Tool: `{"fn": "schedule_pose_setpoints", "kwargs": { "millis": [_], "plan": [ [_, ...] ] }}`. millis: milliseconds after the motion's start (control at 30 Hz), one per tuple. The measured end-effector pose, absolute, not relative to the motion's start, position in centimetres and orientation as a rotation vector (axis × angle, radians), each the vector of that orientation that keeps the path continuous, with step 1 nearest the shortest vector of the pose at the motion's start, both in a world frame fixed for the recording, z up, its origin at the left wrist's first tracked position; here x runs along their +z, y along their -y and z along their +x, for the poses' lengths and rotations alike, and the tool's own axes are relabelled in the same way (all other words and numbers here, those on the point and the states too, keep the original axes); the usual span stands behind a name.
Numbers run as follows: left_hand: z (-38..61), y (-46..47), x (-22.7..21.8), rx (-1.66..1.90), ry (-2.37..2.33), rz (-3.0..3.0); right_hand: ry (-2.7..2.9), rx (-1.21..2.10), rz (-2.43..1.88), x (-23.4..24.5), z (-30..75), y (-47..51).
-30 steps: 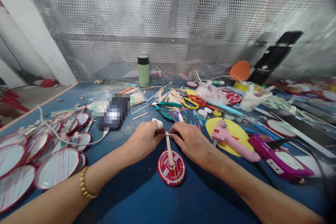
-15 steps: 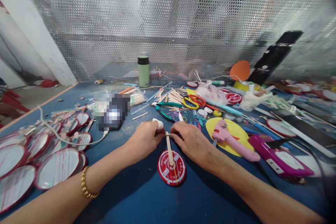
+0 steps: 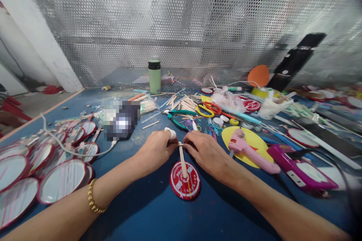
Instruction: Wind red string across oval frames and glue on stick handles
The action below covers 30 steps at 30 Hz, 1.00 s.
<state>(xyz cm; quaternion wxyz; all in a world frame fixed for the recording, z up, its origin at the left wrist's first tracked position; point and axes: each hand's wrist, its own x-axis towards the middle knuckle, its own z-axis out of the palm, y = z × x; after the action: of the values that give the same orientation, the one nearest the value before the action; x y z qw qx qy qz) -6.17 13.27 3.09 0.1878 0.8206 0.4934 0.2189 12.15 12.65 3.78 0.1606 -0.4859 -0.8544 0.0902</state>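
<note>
A round red lid (image 3: 185, 190) with white print lies on the blue table in front of me. A flat wooden craft stick (image 3: 182, 158) runs from the lid's middle away from me. At its far end, a short thin stick (image 3: 180, 144) lies crosswise between my fingertips. My left hand (image 3: 160, 147), with a white wrap on one finger, is closed in a pinch on the left end of this thin piece. From the other side my right hand (image 3: 202, 148) pinches its right end. Fingers partly hide the piece, so its full length is not visible.
Green-handled pliers (image 3: 181, 115) and scissors (image 3: 206, 110) lie beyond my hands. To the right are a pink glue gun (image 3: 246, 148) and a purple device (image 3: 301, 167). Several round red-rimmed lids (image 3: 63, 180) crowd the left. A green bottle (image 3: 154, 77) stands at the back.
</note>
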Motion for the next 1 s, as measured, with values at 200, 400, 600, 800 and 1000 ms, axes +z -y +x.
{"fn": "schedule_pose_setpoints", "kwargs": {
  "millis": [200,400,600,800,1000],
  "plan": [
    [-6.1,-13.2,3.2,0.628,-1.381,2.303,2.431,0.243,-1.381,3.7,12.2,-12.6],
    [-6.3,-13.1,3.2,0.640,-1.359,2.284,2.410,0.265,-1.367,3.5,12.3,-12.7],
    [-6.5,-13.0,3.2,0.628,-1.366,2.255,2.409,0.262,-1.368,3.7,12.4,-12.6],
    [-6.7,-13.1,3.1,0.664,-1.403,2.233,2.384,0.290,-1.357,3.7,12.5,-12.5],
    [-7.2,-13.4,3.0,0.736,-1.450,2.152,2.274,0.171,-1.243,4.3,13.0,-12.2]
  ]
}}
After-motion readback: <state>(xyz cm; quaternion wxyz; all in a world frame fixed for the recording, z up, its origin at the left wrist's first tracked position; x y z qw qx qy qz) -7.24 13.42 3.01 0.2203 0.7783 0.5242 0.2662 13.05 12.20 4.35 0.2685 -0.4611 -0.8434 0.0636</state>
